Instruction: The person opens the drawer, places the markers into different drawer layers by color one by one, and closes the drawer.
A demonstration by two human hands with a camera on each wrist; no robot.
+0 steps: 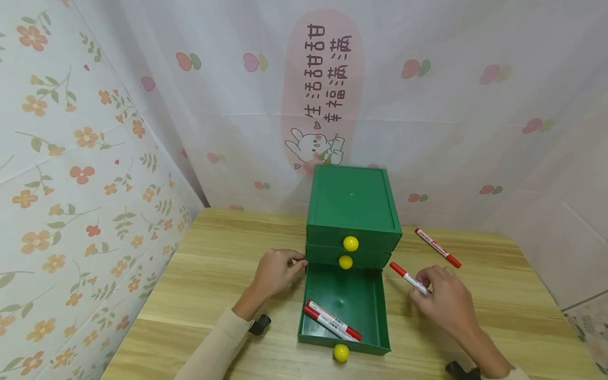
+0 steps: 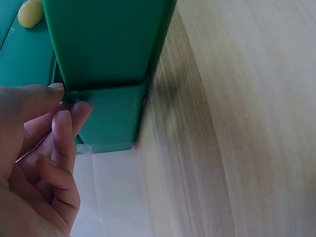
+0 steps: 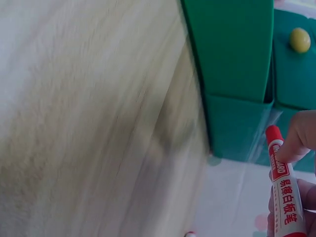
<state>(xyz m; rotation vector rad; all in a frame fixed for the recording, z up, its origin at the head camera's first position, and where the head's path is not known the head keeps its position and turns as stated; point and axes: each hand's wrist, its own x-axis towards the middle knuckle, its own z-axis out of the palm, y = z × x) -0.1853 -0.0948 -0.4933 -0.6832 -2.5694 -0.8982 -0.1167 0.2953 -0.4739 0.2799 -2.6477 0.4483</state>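
A green cabinet of small drawers [image 1: 351, 198] with yellow round knobs stands on the table. Its bottom drawer [image 1: 363, 295] is pulled out, and two red-and-white whiteboard markers [image 1: 334, 320] lie side by side in it near the front. My left hand [image 1: 275, 272] is at the cabinet's left front edge, thumb and fingertips pinching the corner in the left wrist view. To the right of the open drawer, my right hand [image 1: 446, 298] holds another red-and-white whiteboard marker [image 3: 286, 197] between thumb and fingers. Its red end points toward the cabinet, above the table.
One more red-and-white marker [image 1: 437, 247] lies on the wooden table [image 1: 228, 237], right of the cabinet. A printed curtain [image 1: 418, 132] hangs close behind the cabinet, and a flowered cloth [image 1: 71, 211] hangs on the left. Black straps [image 1: 260, 324] are at the wrists.
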